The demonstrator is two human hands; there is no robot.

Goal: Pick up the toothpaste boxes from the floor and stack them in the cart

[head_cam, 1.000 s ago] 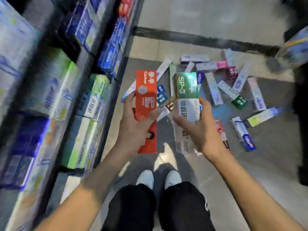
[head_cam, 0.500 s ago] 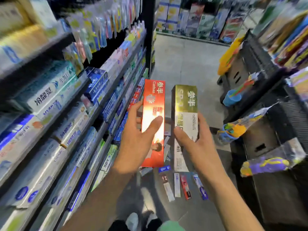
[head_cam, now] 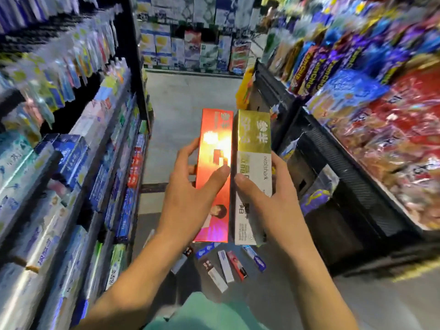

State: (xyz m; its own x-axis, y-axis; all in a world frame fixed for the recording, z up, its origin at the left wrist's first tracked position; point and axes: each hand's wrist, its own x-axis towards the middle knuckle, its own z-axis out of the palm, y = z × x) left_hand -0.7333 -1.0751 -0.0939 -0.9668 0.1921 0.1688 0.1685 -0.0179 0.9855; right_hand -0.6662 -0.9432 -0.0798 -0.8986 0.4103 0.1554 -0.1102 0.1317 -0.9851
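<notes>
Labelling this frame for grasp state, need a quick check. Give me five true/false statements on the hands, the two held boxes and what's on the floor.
1. The left hand grips a red box. True.
2. The right hand holds nothing. False: it grips a gold and white box.
3. The two held boxes lie flat, one stacked on the other. False: they stand upright side by side, long edges close together.
4. Several toothpaste boxes lie on the floor below the hands. True.
5. Both held boxes already rest in the cart. False: both are in the air in the hands; no cart can be made out for certain in this view.
</notes>
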